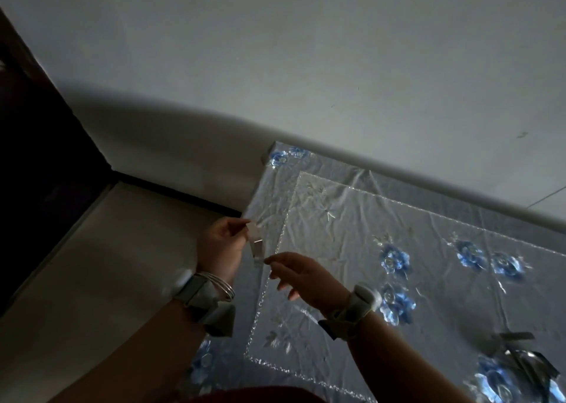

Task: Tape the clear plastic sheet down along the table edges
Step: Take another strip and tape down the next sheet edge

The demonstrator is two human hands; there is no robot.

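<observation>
Tape strip (256,248): a short clear piece stretched between the two hands, its upper end at the left fingertips, its lower end at the right fingertips.
Left hand (223,243): thumb and forefinger pressed together on the strip's upper end; bangles (221,283) and a grey wrist band (203,303) sit below it on the forearm.
Right hand (301,275): thumb and forefinger pinch the strip's lower end; the other fingers hang loosely spread below; a pale wrist band (356,306) circles the wrist.
Clear plastic sheet (352,234): lies crumpled over the flowered table cover, directly under and beyond the pinched strip; its left border runs just beside the strip.
Table (269,169): its left edge passes beneath the left fingertips; the far corner lies beyond the grip, against the wall (306,50).
Loose tape pieces (517,359): lie on the sheet well apart from the grip, on the right hand's side.
Hard to make out: dim light and motion blur; whether the strip already touches the sheet cannot be told.
Cut off: the near table edge and the right part of the sheet leave the view.
</observation>
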